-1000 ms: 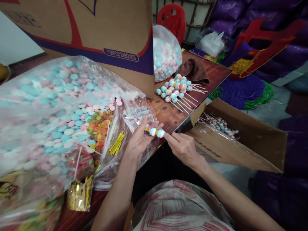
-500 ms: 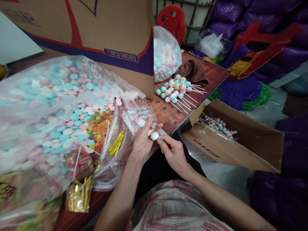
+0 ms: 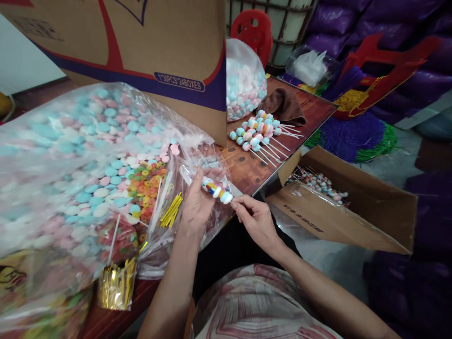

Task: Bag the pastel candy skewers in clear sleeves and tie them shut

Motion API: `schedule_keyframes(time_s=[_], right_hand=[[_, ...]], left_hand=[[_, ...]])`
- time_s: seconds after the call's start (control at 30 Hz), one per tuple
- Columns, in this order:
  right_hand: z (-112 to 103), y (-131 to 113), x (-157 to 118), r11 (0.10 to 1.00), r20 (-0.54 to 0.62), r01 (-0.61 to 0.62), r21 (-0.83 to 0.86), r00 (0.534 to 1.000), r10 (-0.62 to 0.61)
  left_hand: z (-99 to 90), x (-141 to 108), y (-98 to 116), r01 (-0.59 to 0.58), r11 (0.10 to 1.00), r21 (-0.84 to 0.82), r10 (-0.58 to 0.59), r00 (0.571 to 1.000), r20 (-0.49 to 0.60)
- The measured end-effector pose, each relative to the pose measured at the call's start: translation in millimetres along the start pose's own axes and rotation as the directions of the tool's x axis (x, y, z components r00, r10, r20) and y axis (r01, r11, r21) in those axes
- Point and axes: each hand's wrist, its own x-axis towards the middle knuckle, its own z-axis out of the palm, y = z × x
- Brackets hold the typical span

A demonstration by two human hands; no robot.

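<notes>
A marshmallow skewer (image 3: 217, 191) in white, yellow and blue spans the gap between my hands, seemingly inside a clear printed sleeve. My left hand (image 3: 198, 205) is turned palm up behind its far end, thumb lifted away and fingers stretched out, partly hidden by the skewer. At the near end my right hand (image 3: 253, 217) pinches the stick or sleeve end between thumb and forefinger; the stick itself is hardly visible. Under the left fingers lie clear plastic sleeves (image 3: 189, 172). Yellow twist ties (image 3: 172, 209) lie on plastic left of my left hand.
A big bag of pastel marshmallows (image 3: 95, 122) and ring gummies (image 3: 146, 186) cover the left. Finished-looking skewers (image 3: 256, 132) lie on the table (image 3: 243, 169) beside a brown cloth (image 3: 284, 106). A large carton (image 3: 141, 42) stands behind; an open box (image 3: 374, 214) of skewers sits right.
My left hand has shifted left and opened, its thumb lifting off the skewer. More of the skewer and its coloured print now shows. My right hand keeps its pinch, almost unmoved.
</notes>
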Motion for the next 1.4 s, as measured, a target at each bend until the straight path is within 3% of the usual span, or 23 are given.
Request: schedule_keyframes(time_s=[0.13, 0.2, 0.33, 0.47, 0.57, 0.67, 0.77, 0.97, 1.17, 1.4], right_hand=[[2.2, 4.7, -4.2, 0.963, 0.015, 0.179, -0.203, 0.984, -0.180], [1.8, 3.0, -5.0, 0.952, 0.040, 0.195, -0.235, 0.981, -0.191], [-2.9, -5.0, -0.8, 0.999, 0.123, -0.036, 0.008, 0.992, 0.034], [-9.3, -6.1, 8.2, 0.889, 0.281, -0.342, 0.305, 0.924, 0.259], [-10.3, -3.0, 11.7, 0.850, 0.319, -0.408, 0.332, 0.897, 0.306], [-7.4, -1.3, 10.5, 0.932, 0.223, -0.285, 0.224, 0.946, 0.235], [-4.0, -0.8, 6.7, 0.995, 0.145, -0.097, -0.008, 0.985, 0.097], [1.9, 3.1, 2.9, 0.873, 0.148, 0.223, -0.433, 0.973, -0.175], [2.6, 6.7, 4.0, 0.689, 0.132, 0.282, -0.668, 0.956, -0.263], [0.3, 9.1, 1.0, 0.710, 0.216, 0.361, -0.604, 0.932, -0.290]], left_hand=[[-1.2, 3.1, -2.4, -0.039, 0.995, -0.093, 0.036, 0.999, -0.029], [-0.6, 3.2, -4.4, -0.073, 0.988, -0.136, 0.069, 0.997, -0.034], [2.4, 2.8, -6.5, -0.140, 0.975, -0.171, 0.131, 0.989, -0.063], [2.4, 2.7, -7.1, -0.086, 0.988, -0.131, 0.084, 0.996, -0.025], [-0.4, 3.2, -10.0, -0.040, 0.997, -0.065, 0.041, 0.999, 0.006], [-2.8, 2.8, -14.4, -0.034, 0.999, -0.007, 0.034, 0.999, 0.009], [-3.0, 1.2, -18.0, -0.035, 0.999, 0.014, 0.035, 0.999, 0.001], [-3.7, 0.2, -23.7, -0.028, 0.998, 0.058, 0.028, 1.000, -0.013], [-6.4, 2.3, -24.5, -0.012, 0.999, 0.038, 0.014, 0.999, -0.047], [-5.4, 1.1, -21.0, -0.012, 0.999, 0.051, 0.016, 0.996, -0.083]])
